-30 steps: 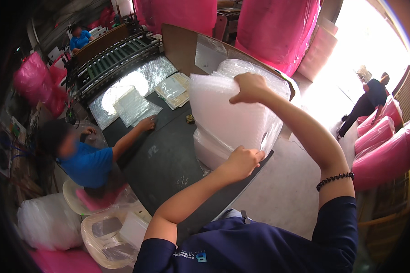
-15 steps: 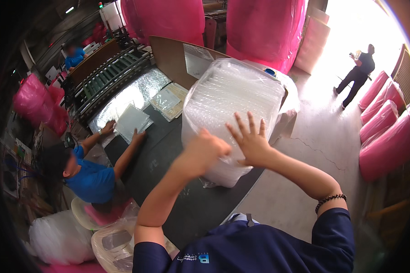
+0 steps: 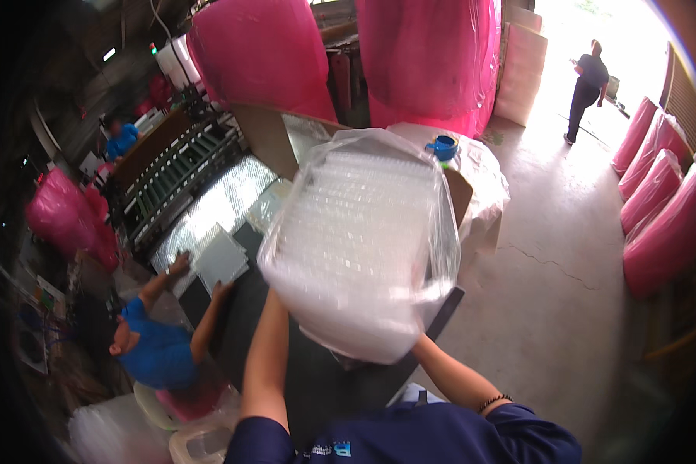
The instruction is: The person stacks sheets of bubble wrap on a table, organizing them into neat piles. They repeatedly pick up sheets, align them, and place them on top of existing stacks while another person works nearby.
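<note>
A large clear plastic bag packed with a stack of bubble-wrap sheets (image 3: 356,240) is tilted up in front of me, over the dark table (image 3: 313,394). Both my arms reach to its near underside. My left forearm (image 3: 267,356) goes under its left part, and my right forearm (image 3: 452,371) meets its lower right corner. The bag hides the fingers of both hands, but it rests on them. Loose, crumpled film hangs along the bag's right side.
At left, a co-worker in blue (image 3: 158,348) handles bubble-wrap pouches (image 3: 220,263) beside a roller conveyor (image 3: 170,170). A blue tape roll (image 3: 442,147) sits on a white-covered surface. Large pink wrapped rolls (image 3: 429,62) stand behind. Another person (image 3: 588,85) is near the bright doorway.
My hands have gone from above the bag's near end to beneath it. The bag has come up and toward me, tilted. The person by the doorway has shifted left.
</note>
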The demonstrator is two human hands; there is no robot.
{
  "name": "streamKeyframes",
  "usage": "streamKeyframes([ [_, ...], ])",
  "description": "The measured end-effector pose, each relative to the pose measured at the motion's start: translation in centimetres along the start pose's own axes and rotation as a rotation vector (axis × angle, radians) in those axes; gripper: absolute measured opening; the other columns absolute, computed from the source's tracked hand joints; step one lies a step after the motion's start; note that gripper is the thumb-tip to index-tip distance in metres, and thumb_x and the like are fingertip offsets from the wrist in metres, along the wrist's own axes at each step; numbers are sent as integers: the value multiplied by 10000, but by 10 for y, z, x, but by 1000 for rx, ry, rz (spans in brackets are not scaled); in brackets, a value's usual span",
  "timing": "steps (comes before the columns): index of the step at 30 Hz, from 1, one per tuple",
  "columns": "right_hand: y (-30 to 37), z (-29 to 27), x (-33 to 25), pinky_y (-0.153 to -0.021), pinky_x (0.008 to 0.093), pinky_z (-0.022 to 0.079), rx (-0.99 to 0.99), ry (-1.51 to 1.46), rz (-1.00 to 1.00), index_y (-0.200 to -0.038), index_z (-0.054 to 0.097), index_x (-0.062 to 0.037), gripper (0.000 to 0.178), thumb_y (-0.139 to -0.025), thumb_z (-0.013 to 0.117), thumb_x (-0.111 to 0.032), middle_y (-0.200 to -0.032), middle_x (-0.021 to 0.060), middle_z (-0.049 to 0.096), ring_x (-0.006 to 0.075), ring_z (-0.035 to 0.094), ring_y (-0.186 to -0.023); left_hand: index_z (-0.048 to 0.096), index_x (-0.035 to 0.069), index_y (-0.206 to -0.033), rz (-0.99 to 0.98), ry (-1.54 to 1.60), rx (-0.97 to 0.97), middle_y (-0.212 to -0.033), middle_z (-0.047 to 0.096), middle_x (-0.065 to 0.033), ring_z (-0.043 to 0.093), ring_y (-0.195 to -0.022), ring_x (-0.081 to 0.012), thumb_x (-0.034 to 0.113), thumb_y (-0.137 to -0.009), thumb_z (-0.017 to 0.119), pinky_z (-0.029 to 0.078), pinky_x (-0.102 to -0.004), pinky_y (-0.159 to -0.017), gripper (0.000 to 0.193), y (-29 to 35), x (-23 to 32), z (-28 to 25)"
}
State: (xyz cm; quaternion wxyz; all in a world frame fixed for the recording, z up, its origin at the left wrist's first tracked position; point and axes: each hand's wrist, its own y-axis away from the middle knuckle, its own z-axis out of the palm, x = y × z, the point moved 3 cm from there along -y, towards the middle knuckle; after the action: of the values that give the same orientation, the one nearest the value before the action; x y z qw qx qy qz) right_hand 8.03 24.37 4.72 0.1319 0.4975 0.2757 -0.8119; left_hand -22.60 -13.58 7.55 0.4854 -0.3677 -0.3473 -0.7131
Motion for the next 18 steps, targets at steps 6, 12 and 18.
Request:
streamKeyframes([
  [6,-60,1,26,-986,324,302,162,-283,360,-1209,490,-59,478,-926,401,-434,-1228,57,480,192,426,-1140,284,-9,-1347,-179,-236,61,-1342,392,-154,388,-1220,-267,636,-873,247,309,-395,-1013,802,-7,-25,-1],
  [12,-38,99,71,-966,312,326,-227,-384,685,-1247,460,-57,523,-915,410,-458,-1199,60,495,179,447,-1111,283,-11,-1348,-197,-340,88,-1342,392,-156,383,-1224,-274,648,-866,245,299,-400,-1021,817,-2,-12,-3],
  [18,-71,79,59,-948,308,338,-223,-341,688,-1256,450,-58,545,-909,407,-476,-1188,63,498,171,458,-1091,281,-13,-1349,-207,-392,86,-1341,392,-158,379,-1228,-280,659,-858,242,288,-405,-1028,833,2,-8,-5],
])
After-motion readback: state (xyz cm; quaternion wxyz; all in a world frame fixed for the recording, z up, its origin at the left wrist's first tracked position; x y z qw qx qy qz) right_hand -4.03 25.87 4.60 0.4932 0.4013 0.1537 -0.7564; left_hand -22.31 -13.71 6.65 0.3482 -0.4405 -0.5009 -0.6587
